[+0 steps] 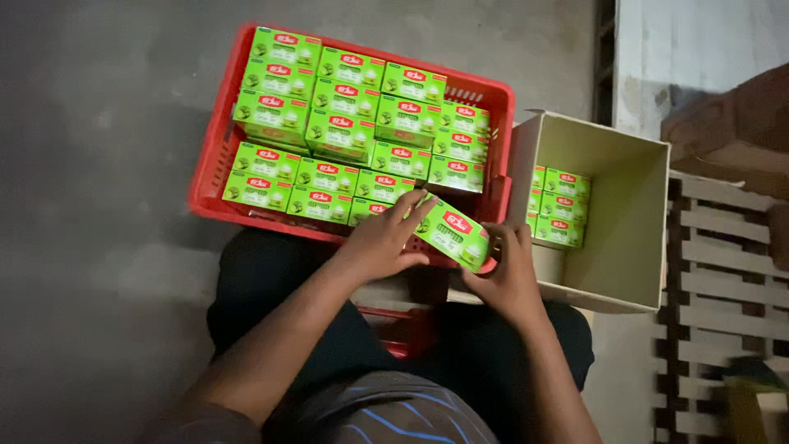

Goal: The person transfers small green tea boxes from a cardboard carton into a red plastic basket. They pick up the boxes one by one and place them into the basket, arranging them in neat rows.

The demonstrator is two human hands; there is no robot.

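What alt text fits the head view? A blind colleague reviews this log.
Both hands, left hand and right hand, hold one green box over a red crate packed with matching boxes. To the right, an open cardboard carton holds a few more.

Held tilted between left hand and right hand: one small green carton with a red label patch. Packed in rows inside the red crate: many matching green cartons. Stacked low in the open cardboard box at right: a few more green cartons.
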